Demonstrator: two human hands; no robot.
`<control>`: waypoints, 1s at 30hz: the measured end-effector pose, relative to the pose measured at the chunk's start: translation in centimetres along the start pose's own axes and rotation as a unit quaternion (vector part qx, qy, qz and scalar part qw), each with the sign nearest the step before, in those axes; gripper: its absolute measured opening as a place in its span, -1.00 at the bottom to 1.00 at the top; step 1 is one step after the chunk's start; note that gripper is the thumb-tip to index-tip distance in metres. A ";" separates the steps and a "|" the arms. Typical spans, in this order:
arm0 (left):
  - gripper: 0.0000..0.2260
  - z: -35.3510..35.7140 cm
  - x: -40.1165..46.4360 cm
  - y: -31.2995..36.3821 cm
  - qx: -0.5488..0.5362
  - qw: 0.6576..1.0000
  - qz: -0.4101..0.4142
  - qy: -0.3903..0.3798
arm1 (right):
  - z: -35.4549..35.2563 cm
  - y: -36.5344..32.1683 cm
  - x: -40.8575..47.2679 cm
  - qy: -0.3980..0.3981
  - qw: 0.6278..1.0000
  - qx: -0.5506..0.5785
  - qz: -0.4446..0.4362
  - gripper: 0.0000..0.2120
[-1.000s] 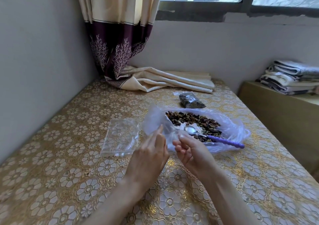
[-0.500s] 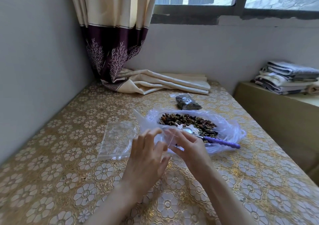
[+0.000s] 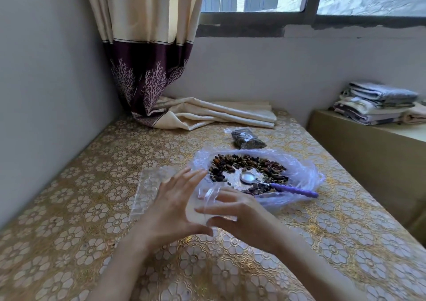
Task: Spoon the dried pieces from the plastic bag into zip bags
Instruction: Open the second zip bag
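A wide clear plastic bag lies open on the table, with dark dried pieces spread inside it. Among the pieces rests a spoon with a metal bowl and a purple handle; neither hand touches it. Just in front of the bag, my left hand and my right hand hold a small clear zip bag between them. The left fingers are spread behind it, and the right fingers lie over its front. Nothing shows inside the zip bag.
Several empty zip bags lie flat left of my hands. A filled zip bag sits behind the plastic bag. A curtain's end is piled at the table's back. A low cabinet with folded towels stands at the right.
My hands have drawn slightly toward me with the zip bag, and the left fingers have spread wider. The spoon and plastic bag have stayed in place.
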State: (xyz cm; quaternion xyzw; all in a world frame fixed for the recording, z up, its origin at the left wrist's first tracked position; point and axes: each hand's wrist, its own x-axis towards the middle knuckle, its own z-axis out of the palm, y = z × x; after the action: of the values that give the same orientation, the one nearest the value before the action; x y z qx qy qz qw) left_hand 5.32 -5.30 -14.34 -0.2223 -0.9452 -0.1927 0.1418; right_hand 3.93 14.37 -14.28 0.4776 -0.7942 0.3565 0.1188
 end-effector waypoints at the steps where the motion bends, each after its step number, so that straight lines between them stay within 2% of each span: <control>1: -0.07 0.0 0.0 0.0 -0.005 1.000 0.004 -0.004 | 0.1 0.0 -0.2 -0.014 1.000 -0.001 0.004 -0.75; 3: -0.11 0.2 -0.1 0.1 -0.012 1.000 0.008 -0.007 | 0.4 0.0 -0.6 -0.014 1.000 0.007 0.020 -0.76; 8: -0.18 1.1 0.0 0.1 0.009 1.000 0.024 -0.008 | 1.0 0.0 -0.8 0.058 0.995 0.040 0.075 -0.79; 13: -0.27 0.9 0.1 0.4 -0.026 0.999 0.030 -0.004 | 0.7 0.3 -1.0 0.014 0.991 0.074 0.112 -0.57; 17: -0.38 0.5 0.0 0.6 -0.010 1.000 0.021 0.020 | 0.2 0.5 -1.0 -0.024 0.992 0.070 0.105 -0.53; 22: -0.42 0.0 -0.5 0.1 -0.018 0.999 -0.027 -0.016 | -0.3 0.8 -1.1 -0.031 0.991 0.079 0.100 -0.52; 25: -0.39 -0.1 -0.7 -0.5 0.013 0.998 -0.046 -0.042 | -0.7 0.9 -1.3 -0.034 0.993 0.057 0.096 -0.52; 27: -0.26 0.1 -0.6 -0.6 0.026 0.997 -0.051 -0.061 | -1.0 1.0 -1.4 -0.039 0.994 0.033 0.094 -0.53; 30: -0.17 0.3 0.0 0.7 -0.010 0.999 -0.013 -0.044 | -1.4 1.0 -1.4 -0.033 0.996 0.011 0.081 -0.54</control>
State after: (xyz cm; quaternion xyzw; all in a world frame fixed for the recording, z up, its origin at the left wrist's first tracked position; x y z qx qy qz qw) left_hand 5.64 -4.58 -14.40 -0.2195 -0.9513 -0.1942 0.0954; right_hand 3.61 16.57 -14.42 0.4246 -0.8298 0.3576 0.0576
